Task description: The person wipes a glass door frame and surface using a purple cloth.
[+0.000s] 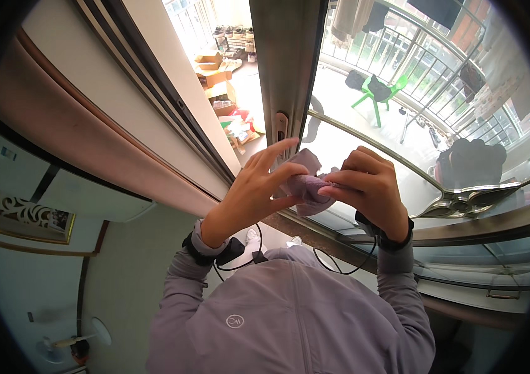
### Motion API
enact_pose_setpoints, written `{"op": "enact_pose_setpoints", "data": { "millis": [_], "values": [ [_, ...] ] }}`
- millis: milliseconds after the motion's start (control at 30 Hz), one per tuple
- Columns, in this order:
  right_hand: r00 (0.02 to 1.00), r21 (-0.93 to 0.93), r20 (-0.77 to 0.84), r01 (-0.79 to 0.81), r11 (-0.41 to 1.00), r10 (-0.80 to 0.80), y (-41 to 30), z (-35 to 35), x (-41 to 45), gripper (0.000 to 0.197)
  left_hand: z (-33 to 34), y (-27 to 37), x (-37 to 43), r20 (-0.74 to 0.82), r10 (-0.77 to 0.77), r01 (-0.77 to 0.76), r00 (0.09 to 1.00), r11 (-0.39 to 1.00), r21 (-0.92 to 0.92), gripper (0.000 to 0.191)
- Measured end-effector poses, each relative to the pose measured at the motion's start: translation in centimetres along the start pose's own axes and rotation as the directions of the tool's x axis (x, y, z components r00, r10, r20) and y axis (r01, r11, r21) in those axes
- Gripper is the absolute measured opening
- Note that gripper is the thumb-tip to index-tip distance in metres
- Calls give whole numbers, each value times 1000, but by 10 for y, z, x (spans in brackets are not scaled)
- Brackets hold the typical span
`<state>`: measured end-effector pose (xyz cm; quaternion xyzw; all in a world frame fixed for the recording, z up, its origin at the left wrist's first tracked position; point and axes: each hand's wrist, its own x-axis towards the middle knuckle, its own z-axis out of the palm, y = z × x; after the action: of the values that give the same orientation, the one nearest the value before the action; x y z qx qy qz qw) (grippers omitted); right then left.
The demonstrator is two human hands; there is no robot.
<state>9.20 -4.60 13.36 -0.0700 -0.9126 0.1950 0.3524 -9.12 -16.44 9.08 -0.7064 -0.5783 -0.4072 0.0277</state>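
A small purple-pink cloth [312, 187] is bunched between my two hands, in front of the edge of a glass sliding door. My right hand [367, 180] pinches one end of it between thumb and fingers. My left hand [260, 182] holds the other end between thumb and a bent finger, with another finger stretched up near the recessed door handle [282, 125]. Part of the cloth is hidden behind my fingers. Black straps with small black boxes and cables sit at both wrists.
Beyond the metal door frame [283, 61] lies a balcony with a green plastic chair [377, 96], cardboard boxes [218, 79] and a shoe rack [234, 44]. Metal decoration [460, 204] crosses the glass at the right. A pink curtain [106, 135] hangs at the left; a fan [100, 331] stands lower left.
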Motion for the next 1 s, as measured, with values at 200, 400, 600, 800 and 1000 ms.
{"op": "enact_pose_setpoints", "data": {
  "millis": [200, 400, 600, 800, 1000],
  "values": [
    [995, -23, 62, -81, 996, 82, 11, -3, -10, 18, -7, -22, -5, 466, -238, 412, 852, 854, -317, 29],
    [956, 35, -106, -272, 962, 274, 17, -4, -6, 17, 2, -33, 16, -7, -326, 311, 945, 909, -276, 22],
    [788, 126, -613, 27, 992, 56, 23, -6, 48, 36, 21, -32, 91, -768, 39, -270, 639, 947, -176, 33],
    [901, -256, -430, -53, 965, -64, 77, 105, 0, 48, 140, -96, 42, -471, 268, -94, 841, 928, 360, 47],
    [943, -1, -332, -30, 1000, 28, 119, 154, -53, 40, 175, -122, -16, -331, 241, -140, 912, 943, 303, 40]
  ]
}}
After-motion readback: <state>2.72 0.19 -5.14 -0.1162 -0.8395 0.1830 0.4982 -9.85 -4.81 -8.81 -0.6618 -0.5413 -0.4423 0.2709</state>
